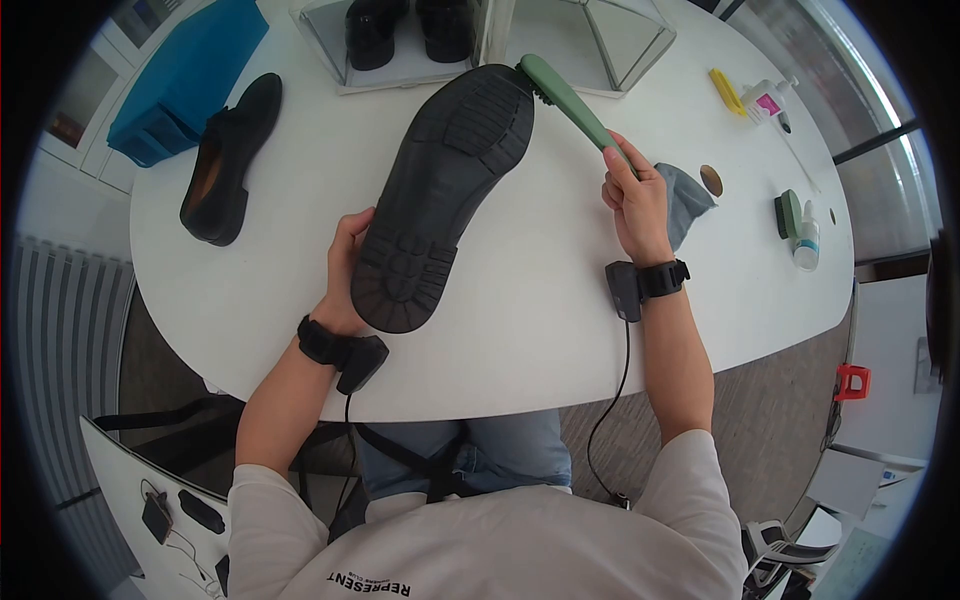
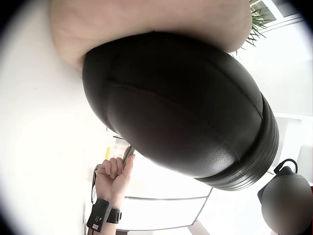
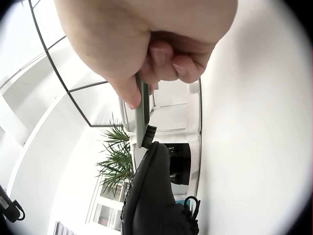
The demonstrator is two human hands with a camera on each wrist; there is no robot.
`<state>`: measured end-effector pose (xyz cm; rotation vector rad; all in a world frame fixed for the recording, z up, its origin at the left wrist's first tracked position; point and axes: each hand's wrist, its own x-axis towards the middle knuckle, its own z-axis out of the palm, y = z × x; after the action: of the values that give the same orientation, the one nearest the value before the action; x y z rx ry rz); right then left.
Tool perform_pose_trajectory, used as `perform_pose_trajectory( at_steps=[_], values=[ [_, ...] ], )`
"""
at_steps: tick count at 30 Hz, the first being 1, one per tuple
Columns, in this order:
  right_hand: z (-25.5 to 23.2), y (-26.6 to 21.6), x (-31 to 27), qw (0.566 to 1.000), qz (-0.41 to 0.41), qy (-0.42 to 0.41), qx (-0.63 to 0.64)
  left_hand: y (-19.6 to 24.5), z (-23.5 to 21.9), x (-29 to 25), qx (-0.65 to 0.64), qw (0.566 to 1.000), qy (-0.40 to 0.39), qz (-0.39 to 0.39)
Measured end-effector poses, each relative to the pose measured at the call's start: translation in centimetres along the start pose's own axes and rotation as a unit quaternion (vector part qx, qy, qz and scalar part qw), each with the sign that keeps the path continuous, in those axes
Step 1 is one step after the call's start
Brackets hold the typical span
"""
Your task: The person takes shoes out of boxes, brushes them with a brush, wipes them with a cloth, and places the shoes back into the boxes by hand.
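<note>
A black lace-up shoe point(image 1: 430, 190) is tilted with its ridged sole toward the head camera. My left hand point(image 1: 343, 275) grips it near the heel, the fingers hidden behind the shoe. Its smooth heel point(image 2: 181, 107) fills much of the left wrist view, under the palm. My right hand point(image 1: 638, 200) holds a long green shoe brush point(image 1: 572, 102) by the handle, thumb laid along it. At the shoe's toe point(image 3: 151, 171), the dark bristles point(image 3: 149, 135) meet the edge of the sole in the right wrist view.
Another black shoe point(image 1: 232, 165) lies at left beside a blue case point(image 1: 190, 85). Clear boxes point(image 1: 590, 45), one with black shoes point(image 1: 445, 30), stand behind. Right of my right hand are a grey cloth point(image 1: 685, 200), a small green brush point(image 1: 788, 213) and bottles point(image 1: 806, 245).
</note>
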<state>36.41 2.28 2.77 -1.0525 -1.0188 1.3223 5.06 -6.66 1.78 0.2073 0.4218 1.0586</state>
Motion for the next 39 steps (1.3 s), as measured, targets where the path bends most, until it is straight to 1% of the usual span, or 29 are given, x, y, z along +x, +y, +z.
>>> perform_pose_trajectory(
  at_steps=[1, 3, 4, 5, 6, 7, 8, 9, 10, 12, 13, 15, 19, 21, 22, 24, 25, 26, 28, 30, 31, 32, 33, 34, 35, 36, 37, 38, 39],
  values=[
    [0.1, 0.0, 0.0, 1.000, -0.001, -0.001, 0.004, 0.0, -0.1, 0.1, 0.000, 1.000, 0.000, 0.000],
    [0.1, 0.1, -0.1, 1.000, -0.003, -0.001, 0.008, 0.2, -0.6, 0.1, -0.021, 0.999, -0.038, -0.005],
    [0.2, 0.1, -0.2, 1.000, -0.009, -0.026, -0.006, 0.2, -0.6, 0.1, -0.021, 0.999, -0.038, -0.004],
    [0.3, 0.2, -0.3, 0.998, -0.015, -0.051, -0.020, 0.1, -0.5, 0.1, -0.040, 0.999, -0.016, 0.010],
    [0.3, 0.2, -0.5, 0.998, -0.015, -0.053, -0.020, 0.1, -0.4, 0.2, -0.059, 0.998, 0.007, 0.024],
    [0.6, 0.1, -0.9, 0.995, -0.005, -0.087, -0.042, 0.1, -0.4, 0.2, -0.059, 0.998, 0.008, 0.025],
    [0.9, 0.1, -1.3, 0.991, 0.006, -0.121, -0.064, 0.1, -0.3, 0.3, -0.035, 0.999, 0.011, 0.024],
    [1.2, 0.1, -1.5, 0.987, 0.011, -0.139, -0.075, 0.1, -0.3, 0.4, -0.010, 1.000, 0.015, 0.023],
    [1.6, 0.0, -1.8, 0.988, 0.012, -0.139, -0.074, 0.0, 0.1, 0.3, -0.010, 1.000, 0.017, 0.023],
    [2.0, 0.0, -2.2, 0.981, 0.011, -0.164, -0.099, -0.2, 1.0, 0.3, 0.072, 0.995, 0.062, 0.012],
    [1.9, 0.0, -2.2, 0.982, 0.012, -0.163, -0.099, -0.3, 0.7, 0.3, 0.072, 0.995, 0.063, 0.011],
    [1.7, 0.2, -2.0, 0.985, 0.001, -0.156, -0.073, -0.3, 0.0, 0.3, 0.131, 0.989, 0.062, -0.015],
    [1.6, 0.3, -1.9, 0.986, -0.001, -0.149, -0.069, -0.3, 0.5, 0.3, 0.146, 0.988, 0.054, -0.010],
    [1.3, 0.5, -1.6, 0.990, -0.007, -0.127, -0.055, -0.5, 0.9, 0.2, 0.159, 0.983, 0.088, -0.013],
    [1.1, 0.5, -1.2, 0.991, -0.007, -0.126, -0.055, -0.4, 0.9, 0.1, 0.160, 0.983, 0.087, -0.014],
    [0.5, 0.7, -0.4, 0.998, -0.021, -0.049, -0.038, -0.3, 0.6, -0.2, 0.205, 0.977, 0.034, -0.046],
    [0.4, 0.4, -0.2, 0.999, -0.021, -0.031, -0.018, -0.3, 0.3, -0.3, 0.204, 0.977, 0.033, -0.048],
    [0.1, 0.3, 0.0, 0.999, -0.022, -0.030, -0.019, -0.4, 0.0, -0.3, 0.196, 0.979, 0.029, -0.044],
    [-0.5, 0.1, 0.4, 1.000, 0.001, 0.010, 0.005, -0.3, -0.1, -0.2, 0.190, 0.981, 0.025, -0.039],
    [-0.4, 0.2, 0.3, 1.000, -0.001, 0.004, 0.014, -0.1, 0.1, -0.2, 0.078, 0.996, 0.002, -0.041],
    [-0.3, 0.2, 0.2, 1.000, -0.001, -0.002, 0.023, 0.0, 0.0, -0.1, 0.079, 0.996, 0.001, -0.039],
    [-0.2, 0.2, 0.1, 1.000, -0.002, -0.004, 0.024, 0.1, -0.4, -0.1, 0.039, 0.999, -0.004, -0.033],
    [-0.1, 0.2, 0.0, 0.999, -0.002, -0.027, 0.025, 0.2, -0.6, 0.0, -0.001, 1.000, -0.009, -0.026],
    [-0.1, 0.2, -0.1, 0.999, -0.003, -0.048, 0.025, 0.2, -0.8, 0.1, 0.000, 1.000, -0.010, -0.025],
    [-0.2, 0.2, -0.1, 0.999, -0.003, -0.047, 0.025, 0.1, -0.9, 0.3, -0.025, 1.000, -0.011, -0.005],
    [-0.3, 0.3, -0.2, 0.996, 0.002, -0.083, 0.029, 0.1, -1.1, 0.3, -0.051, 0.999, -0.011, 0.013],
    [-0.2, 0.4, -0.4, 0.992, 0.009, -0.120, 0.034, 0.0, -1.0, 0.3, -0.052, 0.999, -0.009, 0.012],
    [0.0, 0.4, -0.6, 0.992, 0.012, -0.119, 0.034, 0.1, -0.8, 0.3, -0.051, 0.998, -0.022, 0.008],
    [0.2, 0.4, -1.0, 0.989, 0.019, -0.146, -0.015, 0.2, -0.6, 0.3, -0.049, 0.998, -0.035, 0.007]
  ],
)
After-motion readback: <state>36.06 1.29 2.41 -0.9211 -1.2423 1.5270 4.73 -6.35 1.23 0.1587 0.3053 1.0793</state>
